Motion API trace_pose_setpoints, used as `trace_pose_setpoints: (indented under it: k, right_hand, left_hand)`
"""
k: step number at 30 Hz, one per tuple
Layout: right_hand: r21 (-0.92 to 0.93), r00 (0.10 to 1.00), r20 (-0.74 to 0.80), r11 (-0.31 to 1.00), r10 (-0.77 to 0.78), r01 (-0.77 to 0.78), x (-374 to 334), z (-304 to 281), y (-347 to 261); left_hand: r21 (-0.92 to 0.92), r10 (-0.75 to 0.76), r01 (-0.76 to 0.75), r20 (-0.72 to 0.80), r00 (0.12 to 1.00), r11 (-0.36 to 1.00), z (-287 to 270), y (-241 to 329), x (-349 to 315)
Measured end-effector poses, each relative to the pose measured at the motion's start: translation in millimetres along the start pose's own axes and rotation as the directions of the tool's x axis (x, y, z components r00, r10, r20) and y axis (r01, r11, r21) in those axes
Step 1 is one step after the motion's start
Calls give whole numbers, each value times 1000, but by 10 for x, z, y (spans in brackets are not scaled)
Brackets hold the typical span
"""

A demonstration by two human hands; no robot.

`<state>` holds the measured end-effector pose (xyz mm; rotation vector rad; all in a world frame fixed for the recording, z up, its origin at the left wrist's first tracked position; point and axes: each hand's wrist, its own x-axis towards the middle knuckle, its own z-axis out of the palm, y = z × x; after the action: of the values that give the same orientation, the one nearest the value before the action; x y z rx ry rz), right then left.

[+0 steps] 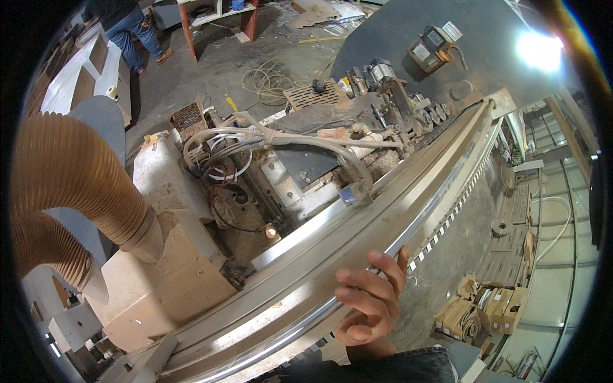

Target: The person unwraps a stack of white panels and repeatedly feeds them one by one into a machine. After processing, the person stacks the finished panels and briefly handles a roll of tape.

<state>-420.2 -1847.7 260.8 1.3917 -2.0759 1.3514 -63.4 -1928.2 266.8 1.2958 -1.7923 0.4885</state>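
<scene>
My right hand comes up from the lower edge in a dark sleeve. Its fingers are curled over the edge of a long shiny metal rail, which runs diagonally from the lower left to the upper right along a big dusty machine. A row of small teeth lines the rail's right side, just beyond my fingertips. My left hand is not in view.
A thick brown ribbed dust hose bends into the sawdust-covered housing at left. Clear hoses and cables cross the machine's middle. Behind, a person in jeans stands by white panels. Cardboard boxes lie lower right.
</scene>
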Motion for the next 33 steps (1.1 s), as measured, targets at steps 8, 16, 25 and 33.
trace_pose_setpoints:
  k: [8,16,25,33]
  right_hand:
    - [-22,1000,-8,1000,-8,7,27,-31,-14]
    - [0,999,-24,999,-37,37,9,8,24]
    - [-18,999,-40,1000,-19,18,-26,0,39]
    - [-5,999,-43,1000,-21,20,-45,14,65]
  left_hand:
    - [-42,7,-8,-29,1000,999,-2,-54,-29]
    - [-99,-23,20,-35,999,995,38,-83,-77]
    - [-41,71,-69,56,996,997,-29,-77,51]
    - [39,191,-192,28,981,981,-76,-316,-29]
